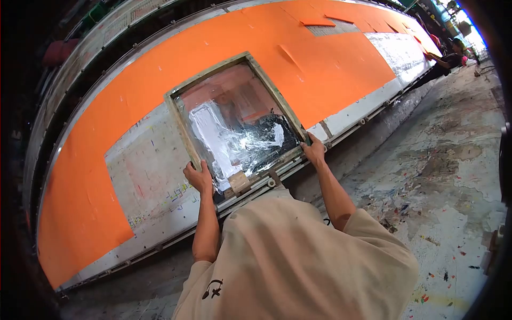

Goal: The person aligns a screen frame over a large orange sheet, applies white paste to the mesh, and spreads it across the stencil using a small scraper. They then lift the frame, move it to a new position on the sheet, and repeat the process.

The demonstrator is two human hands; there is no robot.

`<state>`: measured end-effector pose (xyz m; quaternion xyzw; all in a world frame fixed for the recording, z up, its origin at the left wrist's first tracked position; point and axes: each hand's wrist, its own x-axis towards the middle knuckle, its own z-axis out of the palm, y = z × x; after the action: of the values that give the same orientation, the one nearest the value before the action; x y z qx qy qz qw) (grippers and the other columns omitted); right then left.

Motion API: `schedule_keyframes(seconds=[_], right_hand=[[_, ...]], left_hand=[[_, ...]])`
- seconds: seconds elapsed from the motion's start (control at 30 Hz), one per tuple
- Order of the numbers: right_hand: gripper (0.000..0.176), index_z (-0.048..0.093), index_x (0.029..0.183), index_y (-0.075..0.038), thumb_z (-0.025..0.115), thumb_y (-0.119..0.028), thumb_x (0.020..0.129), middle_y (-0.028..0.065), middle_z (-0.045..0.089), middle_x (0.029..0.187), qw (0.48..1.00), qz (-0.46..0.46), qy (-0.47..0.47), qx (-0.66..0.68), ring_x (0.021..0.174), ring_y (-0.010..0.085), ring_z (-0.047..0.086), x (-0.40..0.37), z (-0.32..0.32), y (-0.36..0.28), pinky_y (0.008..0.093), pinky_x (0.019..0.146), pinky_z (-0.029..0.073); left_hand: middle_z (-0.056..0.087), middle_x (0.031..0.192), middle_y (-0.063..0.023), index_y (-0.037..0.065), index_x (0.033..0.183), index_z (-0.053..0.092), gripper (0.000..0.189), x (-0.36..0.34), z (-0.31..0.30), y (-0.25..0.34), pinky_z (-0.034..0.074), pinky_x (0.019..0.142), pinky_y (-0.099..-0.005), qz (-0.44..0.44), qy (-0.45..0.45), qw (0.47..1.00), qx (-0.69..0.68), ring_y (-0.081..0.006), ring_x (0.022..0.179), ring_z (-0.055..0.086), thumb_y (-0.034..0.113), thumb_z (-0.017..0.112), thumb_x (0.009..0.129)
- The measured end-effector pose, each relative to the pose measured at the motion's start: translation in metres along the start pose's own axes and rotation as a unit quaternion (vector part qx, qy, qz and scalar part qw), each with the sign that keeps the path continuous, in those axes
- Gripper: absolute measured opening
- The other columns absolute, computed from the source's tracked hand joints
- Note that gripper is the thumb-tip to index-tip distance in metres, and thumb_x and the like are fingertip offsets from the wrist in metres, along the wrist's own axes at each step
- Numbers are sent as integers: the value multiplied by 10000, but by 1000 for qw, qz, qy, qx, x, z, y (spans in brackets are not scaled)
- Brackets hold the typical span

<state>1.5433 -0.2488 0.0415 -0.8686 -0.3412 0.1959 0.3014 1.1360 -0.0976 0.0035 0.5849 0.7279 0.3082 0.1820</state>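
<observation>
A wooden-framed printing screen (pixel 246 120) lies over the long table in front of me, smeared with white and dark ink across its mesh. My left hand (pixel 198 177) is closed around the frame's near left corner. At the near right corner, my right hand (pixel 313 148) grips the frame as well. A small brown block (pixel 238 182), perhaps a squeegee handle, rests inside the frame at its near edge. Orange fabric pieces (pixel 133 96) lie flat on the table around the screen, and some of them pass beneath it.
The long table (pixel 149 165) has a metal rail (pixel 272 182) with knobs along its near edge. Another long table (pixel 114 32) runs behind it. A person (pixel 453 56) leans over the table's far right end. Paint-stained floor (pixel 426 213) spreads to my right.
</observation>
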Motion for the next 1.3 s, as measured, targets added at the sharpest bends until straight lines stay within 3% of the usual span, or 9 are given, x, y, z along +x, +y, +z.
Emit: schedule_keyframes(seconds=[0.33, 0.43, 0.73, 0.8, 1.0, 1.07, 1.13, 1.23, 1.3], right_hand=[[425, 665, 1336, -93, 604, -99, 915, 220, 696, 1241, 997, 73, -14, 1, 1184, 353, 661, 10, -6, 8, 405, 1022, 492], [423, 663, 1329, -66, 632, -145, 915, 221, 699, 1236, 999, 9, -19, 41, 1181, 353, 663, 10, -8, 7, 403, 1018, 493], [558, 711, 1280, -134, 843, -326, 773, 143, 743, 1173, 994, 102, 19, -24, 1112, 316, 700, 17, 3, 9, 403, 1011, 515], [559, 721, 1251, -82, 867, -274, 746, 159, 756, 1122, 990, 109, -50, 68, 1040, 266, 725, 44, 15, 53, 371, 949, 538], [529, 744, 1111, 32, 920, -165, 652, 183, 768, 985, 991, 106, -77, -28, 933, 245, 725, 67, 3, 51, 366, 875, 549], [297, 720, 1053, 51, 813, 1, 776, 81, 715, 819, 985, 97, -137, 37, 622, 133, 633, 82, 4, 73, 279, 550, 496], [272, 679, 1111, 72, 698, 86, 840, 81, 705, 822, 957, 153, -188, 160, 629, 138, 638, 75, -10, 50, 254, 490, 475], [293, 715, 1086, 45, 768, 23, 799, 117, 740, 870, 969, 146, -166, 109, 702, 192, 690, 62, -12, 17, 315, 589, 545], [435, 758, 1092, 5, 893, -61, 683, 140, 770, 937, 990, 74, -77, -97, 828, 223, 729, 52, -16, 0, 362, 767, 590]], left_hand=[[539, 1197, -224, -52, 1257, 571, 610, 2, -1, -2, 468, 948, -475, -4, -19, 1000, 5, -393, 1105, 567, 430, 707, 909], [540, 1195, -216, -46, 1253, 574, 606, 3, 0, -3, 468, 946, -473, -8, -18, 1000, 2, -386, 1100, 569, 428, 717, 903], [561, 1140, -212, -20, 1192, 586, 541, 2, 4, -6, 466, 916, -493, 5, 3, 1000, -17, -403, 1069, 566, 359, 775, 856], [567, 1128, -209, -7, 1155, 586, 502, 1, 4, -6, 456, 918, -509, 19, 23, 999, -29, -406, 1073, 561, 334, 781, 843], [571, 1074, -212, -4, 1121, 579, 446, 2, 0, 7, 458, 888, -528, 19, 44, 999, 7, -416, 1034, 561, 298, 752, 843], [568, 1080, -213, -11, 1125, 576, 452, 2, 0, 6, 456, 895, -528, 21, 49, 999, 8, -420, 1035, 556, 298, 751, 846], [565, 1085, -215, -16, 1140, 577, 465, 2, -6, 9, 455, 906, -523, 11, 30, 999, 6, -424, 1048, 553, 300, 751, 846], [567, 1085, -218, -19, 1160, 580, 481, 2, -9, 7, 452, 921, -519, 10, 45, 999, -9, -426, 1056, 553, 297, 753, 841], [569, 1087, -214, -13, 1150, 584, 468, 1, -5, 9, 450, 914, -526, 10, 41, 999, -7, -424, 1052, 554, 292, 752, 837]])
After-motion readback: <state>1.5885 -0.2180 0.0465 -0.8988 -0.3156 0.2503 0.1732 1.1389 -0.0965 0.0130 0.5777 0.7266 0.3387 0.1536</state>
